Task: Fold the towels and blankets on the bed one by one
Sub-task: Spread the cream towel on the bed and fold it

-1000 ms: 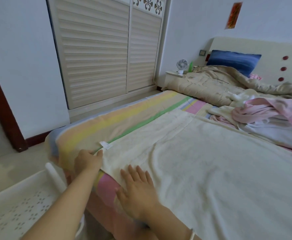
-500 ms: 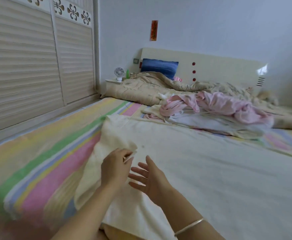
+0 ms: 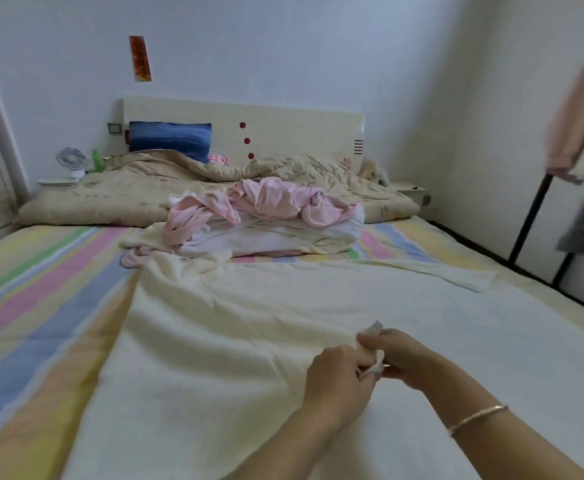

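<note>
A large cream towel [image 3: 235, 327] lies spread over the near half of the bed, its left part folded over toward the right. My left hand [image 3: 335, 379] and my right hand [image 3: 397, 355] meet above the towel's middle right, both pinching the same cream corner with its white tag. Farther back a heap of pink and white towels [image 3: 266, 216] lies crumpled in the middle of the bed. A beige quilt [image 3: 186, 188] is bunched along the headboard.
The bed wears a pastel striped sheet [image 3: 37, 306]. A blue pillow [image 3: 170, 137] leans on the headboard. A small fan [image 3: 72, 162] stands on the left nightstand. A black clothes rack [image 3: 532, 216] with hanging garments stands at the right edge of the bed.
My left hand has carried the towel's left corner across to the right, folding the towel over. My right hand has come up to grip the same corner. The view has swung right.
</note>
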`<state>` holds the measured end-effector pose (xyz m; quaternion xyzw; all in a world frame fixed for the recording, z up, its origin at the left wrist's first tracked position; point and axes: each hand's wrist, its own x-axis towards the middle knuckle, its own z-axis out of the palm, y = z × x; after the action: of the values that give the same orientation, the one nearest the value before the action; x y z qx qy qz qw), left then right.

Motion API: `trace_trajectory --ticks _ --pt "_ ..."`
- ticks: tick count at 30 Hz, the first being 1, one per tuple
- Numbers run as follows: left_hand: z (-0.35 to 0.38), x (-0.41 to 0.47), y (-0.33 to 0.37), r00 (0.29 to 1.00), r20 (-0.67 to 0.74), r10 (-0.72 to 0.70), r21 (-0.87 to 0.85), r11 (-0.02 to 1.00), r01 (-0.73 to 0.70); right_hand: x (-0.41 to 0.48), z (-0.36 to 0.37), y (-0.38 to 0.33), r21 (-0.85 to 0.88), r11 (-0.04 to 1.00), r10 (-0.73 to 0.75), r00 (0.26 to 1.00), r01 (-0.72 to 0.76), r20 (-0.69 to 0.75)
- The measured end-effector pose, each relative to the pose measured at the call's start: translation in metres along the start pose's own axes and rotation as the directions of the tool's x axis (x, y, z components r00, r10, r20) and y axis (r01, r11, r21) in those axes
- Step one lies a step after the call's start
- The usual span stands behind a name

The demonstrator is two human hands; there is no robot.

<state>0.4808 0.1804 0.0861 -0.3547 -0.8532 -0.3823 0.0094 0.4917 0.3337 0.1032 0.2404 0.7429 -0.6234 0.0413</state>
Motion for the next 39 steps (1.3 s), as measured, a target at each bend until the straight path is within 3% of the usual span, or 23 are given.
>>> trace_trajectory --ticks 5,12,20,23,26,30,33,36,39 --pt "0.08 0.045 0.051 0.987 0.159 0.011 -0.171 0.985 0.017 0.001 -0.104 0.031 -0.092 0.996 -0.015 0.993 0.005 -0.114" --pt "0.183 0.08 0.142 0.929 0.368 0.048 -0.305 0.949 0.072 -0.02 -0.251 0.088 -0.17 0.983 0.045 0.991 -0.066 -0.128" --pt "0.318 0.102 0.27 0.911 0.393 0.124 -0.329 0.944 0.014 -0.074 -0.428 0.143 -0.256 0.953 0.127 0.982 -0.16 -0.141" --pt "0.35 0.096 0.293 0.872 0.475 0.119 -0.258 0.966 0.009 -0.085 -0.456 0.166 -0.352 0.906 0.181 0.967 -0.235 -0.181" --pt "0.362 0.094 0.29 0.854 0.519 0.044 -0.153 0.987 0.041 -0.083 -0.452 0.186 -0.421 0.875 0.142 0.959 -0.237 -0.245" --pt "0.345 0.112 0.273 0.98 0.188 -0.068 0.002 0.998 0.069 -0.089 -0.441 0.194 -0.401 0.9 0.011 0.929 -0.171 -0.37" --pt "0.327 0.141 0.263 0.998 0.051 -0.024 0.105 0.994 0.019 -0.104 -0.437 0.199 -0.228 0.963 0.044 0.921 -0.142 -0.386" --pt "0.319 0.17 0.249 0.975 0.216 -0.049 0.214 0.977 0.001 -0.112 -0.433 0.209 -0.148 0.976 0.103 0.933 -0.162 -0.345" --pt "0.317 0.19 0.234 0.883 0.452 -0.126 0.317 0.948 -0.028 -0.109 -0.434 0.217 -0.174 0.97 0.098 0.93 -0.169 -0.355"
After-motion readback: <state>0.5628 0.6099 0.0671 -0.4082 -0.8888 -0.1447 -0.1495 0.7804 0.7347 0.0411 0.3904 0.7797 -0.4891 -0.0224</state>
